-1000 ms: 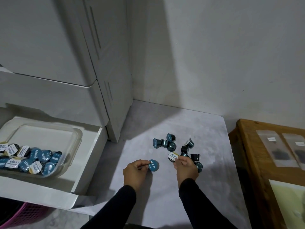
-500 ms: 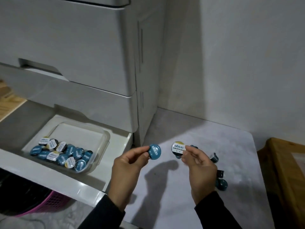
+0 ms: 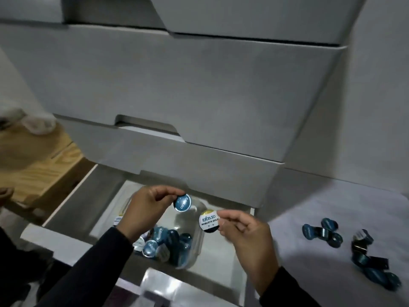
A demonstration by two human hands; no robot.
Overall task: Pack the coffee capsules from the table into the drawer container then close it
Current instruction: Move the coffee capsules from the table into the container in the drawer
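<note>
While both hands (image 3: 146, 209) (image 3: 245, 235) are pinching one capsule (image 3: 182, 203) (image 3: 209, 220) each, we're lowering them into the container (image 3: 195, 251) before letting go.

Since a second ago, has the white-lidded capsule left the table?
Yes. The right hand pinches the white-lidded capsule over the open drawer, left of the table where it started.

Teal-lidded capsule (image 3: 182, 202) at centre; white, gold and black lidded capsule (image 3: 208, 220) beside it; grey drawer (image 3: 73, 196); pale wooden board (image 3: 37, 169) at left.
</note>
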